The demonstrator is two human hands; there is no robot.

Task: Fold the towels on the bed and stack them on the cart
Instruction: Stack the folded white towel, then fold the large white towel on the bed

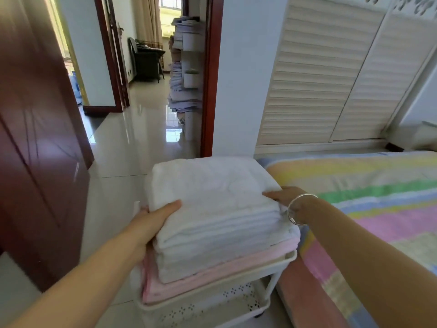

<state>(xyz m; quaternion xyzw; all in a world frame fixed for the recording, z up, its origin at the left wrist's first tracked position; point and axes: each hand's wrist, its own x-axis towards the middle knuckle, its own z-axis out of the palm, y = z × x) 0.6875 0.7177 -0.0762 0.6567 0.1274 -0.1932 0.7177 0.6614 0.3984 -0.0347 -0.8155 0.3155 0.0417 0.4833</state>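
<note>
1. Head view: we hold the folded white terry towels (212,209) between both hands, on top of a folded pink towel (212,278) that lies in the top tray of the white plastic cart (285,258).
2. Our left hand (156,221) clasps the near-left side of the pile with the thumb laid across the top. Our right hand (283,197), a silver bangle (299,210) at the wrist, clasps the right edge. The fingers below are hidden on both sides.
3. We judge that gripping from both sides keeps the layers square while the pile settles on the pink towel, flush with the tray rim.
4. The cart stands just beside the bed with the pastel striped sheet (366,197), which keeps the carry from bed to cart short. No unfolded towel shows on the visible part of the bed.
5. Behind are a dark red wooden door (35,162), cream louvred wardrobe doors (319,79) and a tall heap of papers (184,91) in the doorway.
6. We can read no brand, label or writing on the towels or the cart.
</note>
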